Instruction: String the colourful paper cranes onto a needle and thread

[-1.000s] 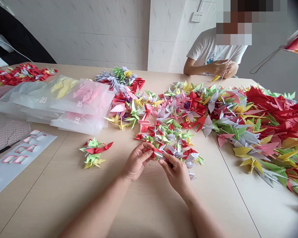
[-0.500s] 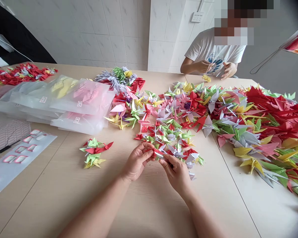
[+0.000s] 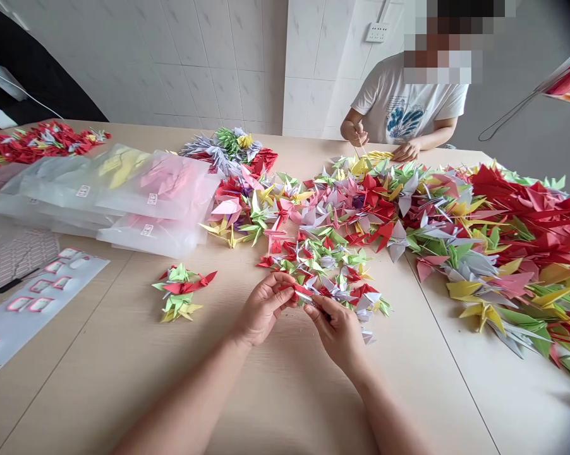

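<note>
Close together at the table's middle, both hands are pinched around a small red folded paper piece [image 3: 302,289]. My left hand [image 3: 261,311] grips its left end between thumb and fingers. From the right, my right hand [image 3: 340,328] pinches a slim silvery tool [image 3: 306,296] lying against the red paper; its exact kind is hard to make out. Right behind the hands lie paper cranes [image 3: 327,256] in red, green, white and yellow. A smaller group of folded cranes [image 3: 181,292] rests left of my left hand.
A big heap of cranes [image 3: 517,234] covers the right side. Labelled translucent bags [image 3: 157,189] are stacked at the left, near a sticker sheet [image 3: 43,303]. Across the table, a co-worker [image 3: 408,107] handles a yellow strand [image 3: 377,155]. A dark sleeve [image 3: 33,76] shows at far left.
My hands and the red paper look the same. The co-worker's hands have lowered and shifted left, toward the yellow strand at the table's far edge.
</note>
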{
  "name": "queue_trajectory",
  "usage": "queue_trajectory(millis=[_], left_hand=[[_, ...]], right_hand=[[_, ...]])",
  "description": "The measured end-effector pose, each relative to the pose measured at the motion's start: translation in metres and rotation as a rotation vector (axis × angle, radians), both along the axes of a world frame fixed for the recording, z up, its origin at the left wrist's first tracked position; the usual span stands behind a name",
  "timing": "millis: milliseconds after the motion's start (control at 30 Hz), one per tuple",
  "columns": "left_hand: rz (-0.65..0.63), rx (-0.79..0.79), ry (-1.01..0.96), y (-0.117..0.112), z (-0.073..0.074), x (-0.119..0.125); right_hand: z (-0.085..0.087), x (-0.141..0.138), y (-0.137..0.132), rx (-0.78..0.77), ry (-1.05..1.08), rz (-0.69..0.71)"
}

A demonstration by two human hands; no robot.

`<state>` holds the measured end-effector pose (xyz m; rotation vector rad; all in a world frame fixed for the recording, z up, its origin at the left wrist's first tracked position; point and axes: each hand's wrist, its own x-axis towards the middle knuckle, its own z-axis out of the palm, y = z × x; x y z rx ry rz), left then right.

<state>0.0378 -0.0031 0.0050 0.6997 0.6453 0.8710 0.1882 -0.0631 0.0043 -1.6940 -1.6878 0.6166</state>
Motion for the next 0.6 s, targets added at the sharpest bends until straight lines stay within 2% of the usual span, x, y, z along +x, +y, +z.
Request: queue_trajectory(millis=[233, 600], left_hand=[[-0.001, -0.001, 0.007, 0.0011, -0.0008, -0.0008], [0.000, -0.002, 0.012, -0.0002, -0.0007, -0.0010]], right_hand=[[-0.0018, 0.0020, -0.0002, -0.016, 0.033, -0.031], [-0.0008, 0.0007, -0.0007, -0.037, -0.029, -0.005]])
